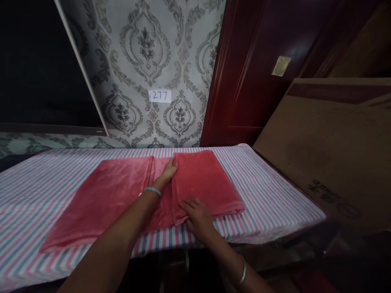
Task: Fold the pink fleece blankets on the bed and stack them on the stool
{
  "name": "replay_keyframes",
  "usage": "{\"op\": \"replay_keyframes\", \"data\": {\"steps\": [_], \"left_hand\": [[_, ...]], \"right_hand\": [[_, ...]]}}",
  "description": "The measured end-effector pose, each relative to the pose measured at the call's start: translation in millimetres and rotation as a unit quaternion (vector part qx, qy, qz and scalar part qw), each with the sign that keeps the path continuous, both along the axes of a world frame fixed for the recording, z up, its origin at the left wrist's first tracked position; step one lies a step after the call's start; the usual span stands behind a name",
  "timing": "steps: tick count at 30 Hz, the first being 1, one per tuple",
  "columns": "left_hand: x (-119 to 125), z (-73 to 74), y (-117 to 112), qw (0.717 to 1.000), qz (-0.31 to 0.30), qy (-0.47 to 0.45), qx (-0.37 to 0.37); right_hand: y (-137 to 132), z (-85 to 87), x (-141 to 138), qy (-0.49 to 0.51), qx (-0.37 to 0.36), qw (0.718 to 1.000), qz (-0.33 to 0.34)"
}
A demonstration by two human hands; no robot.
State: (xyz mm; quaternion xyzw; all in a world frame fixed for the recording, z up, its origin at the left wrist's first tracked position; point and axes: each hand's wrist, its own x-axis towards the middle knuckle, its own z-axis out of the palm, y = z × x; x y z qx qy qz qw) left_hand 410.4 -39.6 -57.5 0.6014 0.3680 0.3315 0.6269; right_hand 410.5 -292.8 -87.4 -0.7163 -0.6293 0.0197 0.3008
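A red plush blanket (122, 195) lies spread along the bed or table top, with its left and right ends folded inward and a strip of the lower layer showing between them. At the far end of the right fold's inner edge, my left hand (169, 170) is closed on the cloth; part of its fingers is hidden. My right hand (198, 217) rests with outstretched fingers on the near corner of the right folded part (204, 179). Its thumb is by the near edge.
Pink, grey and white striped cloth (259, 191) covers the surface beneath. A large cardboard box (336, 150) stands at the right. Behind are a patterned wall with a "277" label (159, 96), a dark red door panel (241, 81) and a black screen (42, 69).
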Motion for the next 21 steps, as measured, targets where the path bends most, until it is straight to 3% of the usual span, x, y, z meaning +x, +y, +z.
{"op": "replay_keyframes", "data": {"steps": [5,9,18,21], "left_hand": [[0.5,1.8,-2.5,0.999,-0.020,-0.032,-0.010],[-2.5,1.6,-4.4,0.999,0.004,-0.048,0.015],[-0.2,4.8,1.3,0.998,0.048,-0.006,0.032],[-2.0,5.7,-0.5,0.999,0.037,0.009,0.024]], "right_hand": [[-4.3,-1.4,8.6,0.048,0.048,0.998,0.012],[-8.5,-3.1,12.2,0.064,0.088,0.994,0.024],[-3.4,-1.4,-1.7,-0.003,0.060,0.998,-0.007],[-5.0,1.3,-10.4,-0.025,0.004,1.000,-0.015]]}}
